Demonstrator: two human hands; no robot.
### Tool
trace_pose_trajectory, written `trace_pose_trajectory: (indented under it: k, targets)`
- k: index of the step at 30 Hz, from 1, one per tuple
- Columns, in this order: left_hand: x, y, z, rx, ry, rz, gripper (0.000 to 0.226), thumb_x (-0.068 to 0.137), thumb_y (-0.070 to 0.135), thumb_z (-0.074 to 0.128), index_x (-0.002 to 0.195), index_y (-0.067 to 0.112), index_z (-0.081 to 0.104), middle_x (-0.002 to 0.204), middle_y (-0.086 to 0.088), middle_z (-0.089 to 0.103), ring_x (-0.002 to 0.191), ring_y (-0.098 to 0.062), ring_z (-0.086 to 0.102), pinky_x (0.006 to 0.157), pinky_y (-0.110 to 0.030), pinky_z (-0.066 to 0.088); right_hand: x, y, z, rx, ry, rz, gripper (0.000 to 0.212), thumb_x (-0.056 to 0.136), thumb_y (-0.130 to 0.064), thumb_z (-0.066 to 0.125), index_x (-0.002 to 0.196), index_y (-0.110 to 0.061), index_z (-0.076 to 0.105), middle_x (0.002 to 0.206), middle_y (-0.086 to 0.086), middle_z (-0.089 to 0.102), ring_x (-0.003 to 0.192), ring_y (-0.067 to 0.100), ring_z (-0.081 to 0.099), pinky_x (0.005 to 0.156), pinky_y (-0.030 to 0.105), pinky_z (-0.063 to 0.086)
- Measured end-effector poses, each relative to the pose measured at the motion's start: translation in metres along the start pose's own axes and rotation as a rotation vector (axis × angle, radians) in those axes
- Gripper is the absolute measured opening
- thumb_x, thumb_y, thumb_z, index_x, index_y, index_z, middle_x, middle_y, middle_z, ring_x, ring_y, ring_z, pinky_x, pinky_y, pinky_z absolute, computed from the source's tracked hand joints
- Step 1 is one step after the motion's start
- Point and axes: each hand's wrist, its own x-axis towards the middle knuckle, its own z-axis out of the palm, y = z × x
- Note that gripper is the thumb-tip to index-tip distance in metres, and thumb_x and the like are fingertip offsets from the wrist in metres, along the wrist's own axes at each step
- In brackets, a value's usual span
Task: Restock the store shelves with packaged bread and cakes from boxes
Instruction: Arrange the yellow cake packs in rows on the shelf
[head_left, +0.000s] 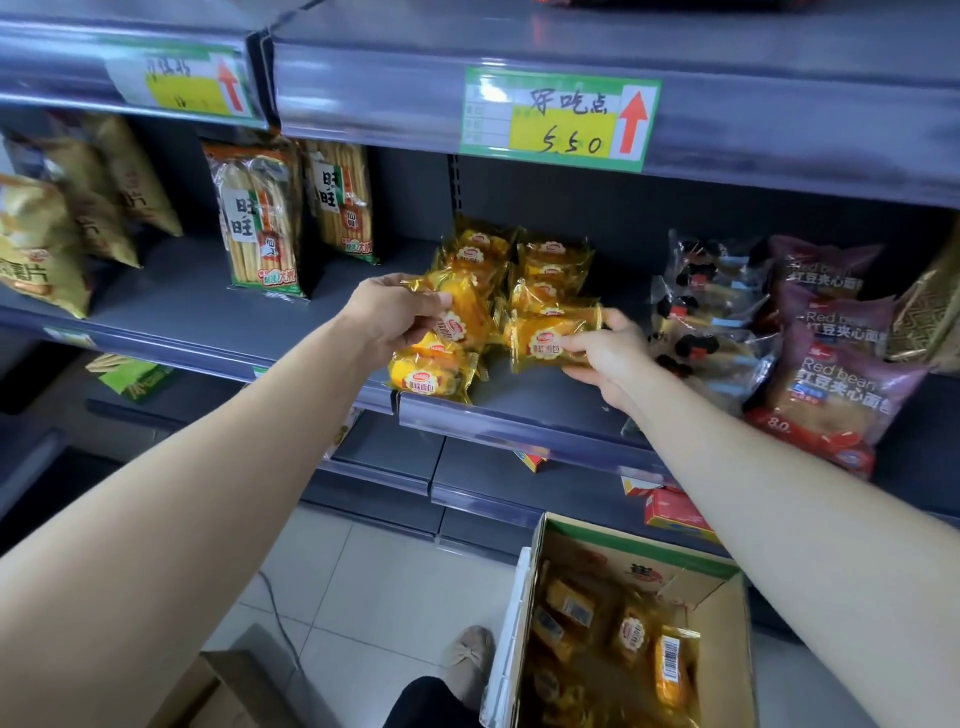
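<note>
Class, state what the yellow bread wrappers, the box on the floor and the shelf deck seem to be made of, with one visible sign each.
Bread wrappers: probably thin glossy plastic film; see-through, crinkled, glinting. Box: cardboard; matt brown walls, folded flaps. Shelf deck: likely painted metal; smooth, flat, grey.

— What's unreadable?
— The blurred tag (179, 83) left of the green price tag (558, 118).
— Hidden?
— Below that tag, the left hand (389, 317) and right hand (605, 358) each cover part of a yellow bread packet (469, 314).
— Cut off?
— Far below, the cardboard box (724, 639), by the bottom edge.
</note>
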Motion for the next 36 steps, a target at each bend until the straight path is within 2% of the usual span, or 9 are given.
trace_pose_trajectory:
  k: [2,6,9,13,18,21,27,31,36]
  targets:
    - [0.000,-0.001,-0.001,-0.006,-0.008,-0.007,0.019,0.079,0.003,0.071,0.087,0.013,0.057,0.081,-0.006,0.064,0.066,-0.012,0.056,0.057,-0.021,0.047,0.003,0.009,0.005,-0.143,0.029,0.002,0.036,0.076,-0.003,0.074,0.099,-0.024,0.057,0.115,0.003,0.062,0.103,0.024,0.059,0.085,0.039,0.054]
    - [0.001,-0.001,-0.004,0.009,-0.030,-0.003,0.017,0.081,0.004,0.070,0.083,0.014,0.056,0.077,-0.005,0.063,0.065,-0.012,0.055,0.058,-0.022,0.045,0.008,0.026,0.011,-0.328,0.035,-0.038,0.028,0.081,-0.002,0.070,0.100,-0.020,0.059,0.113,0.002,0.054,0.100,0.020,0.050,0.077,0.029,0.042]
    - [0.003,-0.001,-0.005,0.027,-0.042,-0.006,0.016,0.081,0.005,0.070,0.084,0.013,0.057,0.078,-0.005,0.063,0.065,-0.012,0.055,0.058,-0.022,0.045,0.014,0.031,0.017,-0.380,0.066,-0.101,0.023,0.083,-0.003,0.068,0.093,-0.021,0.058,0.117,0.003,0.055,0.105,0.023,0.052,0.076,0.028,0.044]
    - [0.007,-0.001,-0.005,0.054,-0.054,-0.014,0.014,0.080,0.008,0.071,0.086,0.013,0.059,0.077,-0.003,0.063,0.063,-0.011,0.054,0.057,-0.022,0.044,0.022,0.034,0.023,-0.497,0.116,-0.182,0.022,0.083,-0.008,0.069,0.092,-0.024,0.057,0.129,0.006,0.050,0.121,0.029,0.048,0.089,0.035,0.050]
    - [0.011,-0.002,0.001,0.120,-0.078,-0.057,0.015,0.079,0.015,0.073,0.087,0.013,0.061,0.076,0.000,0.065,0.057,-0.009,0.050,0.055,-0.021,0.042,0.023,0.035,0.017,-0.574,0.094,-0.173,0.035,0.082,-0.011,0.070,0.111,-0.024,0.054,0.132,0.007,0.047,0.124,0.031,0.044,0.096,0.045,0.048]
    - [0.010,0.000,0.009,0.162,-0.105,-0.071,0.018,0.078,0.020,0.075,0.090,0.012,0.063,0.075,0.002,0.066,0.055,-0.008,0.050,0.051,-0.020,0.043,0.020,0.029,0.011,-0.563,0.134,-0.172,0.038,0.082,-0.010,0.069,0.114,-0.022,0.053,0.129,0.006,0.051,0.122,0.030,0.046,0.095,0.046,0.048]
    - [0.006,0.003,0.032,0.240,-0.162,-0.043,0.023,0.076,0.024,0.077,0.090,0.013,0.063,0.080,0.002,0.066,0.061,-0.008,0.052,0.052,-0.018,0.044,0.004,0.010,0.002,-0.493,0.162,-0.289,0.032,0.086,-0.010,0.063,0.117,-0.018,0.056,0.120,0.004,0.057,0.112,0.022,0.053,0.087,0.031,0.047]
    - [0.007,0.003,0.050,0.222,-0.202,-0.060,0.036,0.075,0.025,0.078,0.106,0.011,0.065,0.103,-0.005,0.070,0.080,-0.014,0.058,0.062,-0.022,0.048,-0.008,-0.004,-0.005,-0.446,0.164,-0.373,0.022,0.090,-0.009,0.057,0.110,-0.017,0.061,0.113,0.003,0.062,0.105,0.019,0.059,0.088,0.029,0.049]
    - [0.010,-0.003,0.064,0.260,-0.255,-0.122,0.024,0.083,0.010,0.069,0.105,0.005,0.059,0.109,-0.017,0.067,0.074,-0.019,0.063,0.064,-0.027,0.058,-0.016,-0.013,-0.020,-0.442,0.192,-0.425,0.018,0.091,-0.007,0.054,0.105,-0.015,0.062,0.099,-0.002,0.059,0.096,0.016,0.058,0.087,0.029,0.051]
